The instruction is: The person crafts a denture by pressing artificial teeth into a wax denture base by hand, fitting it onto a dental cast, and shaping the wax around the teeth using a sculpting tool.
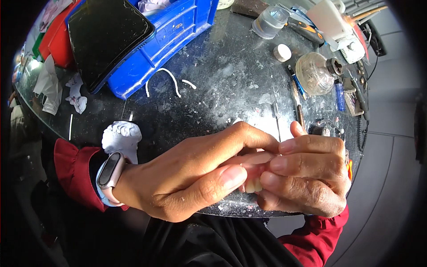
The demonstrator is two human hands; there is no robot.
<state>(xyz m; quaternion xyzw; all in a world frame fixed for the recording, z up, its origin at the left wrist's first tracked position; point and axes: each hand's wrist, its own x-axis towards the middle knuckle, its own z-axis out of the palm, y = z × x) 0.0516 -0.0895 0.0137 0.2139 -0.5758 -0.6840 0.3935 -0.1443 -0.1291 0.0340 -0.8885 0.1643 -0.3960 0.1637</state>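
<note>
Between my two hands is a denture (253,185) with a pink base and a few pale teeth showing; the fingers cover most of it. My left hand (191,171) comes from the left, its thumb pressed on the pink part and its fingers curled behind. My right hand (307,173) closes on the denture from the right, several fingertips against its pink base beside the teeth. To the left of my left hand, a white plaster dental cast (121,138) rests on the table near the wrist band (111,171).
A blue plastic bin (173,35) stands at the far left, with a dark tablet (109,38) leaning on it. White cord pieces (171,80) and a crumpled mask (50,86) lie nearby. At the right are a glass bottle (313,75), a clear jar (269,24), a blue lighter (340,95) and slim tools.
</note>
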